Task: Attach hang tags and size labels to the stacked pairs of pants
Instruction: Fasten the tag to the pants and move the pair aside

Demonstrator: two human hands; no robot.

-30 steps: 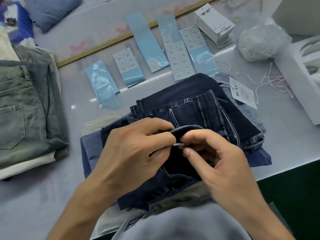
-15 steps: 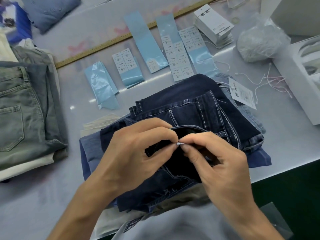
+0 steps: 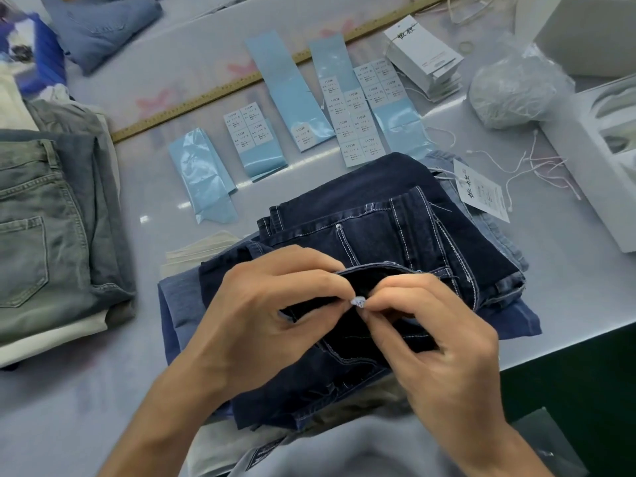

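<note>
Two pinches meet on one small white size label [image 3: 358,302]: your left hand [image 3: 272,315] and right hand [image 3: 437,335] each close thumb and forefinger on it, with dark fabric caught in the same grip. Keep the sticker flat, press it squarely onto the inner waistband, then smooth from its middle outward. The dark navy jeans [image 3: 395,228] lie on top of the folded stack at the near edge of the grey worktop [image 3: 585,287], long axis running near-left to far-right, waistband toward you. Blue-backed sheets of size labels [image 3: 358,122] lie beyond; white hang tags [image 3: 423,53] sit far right.
</note>
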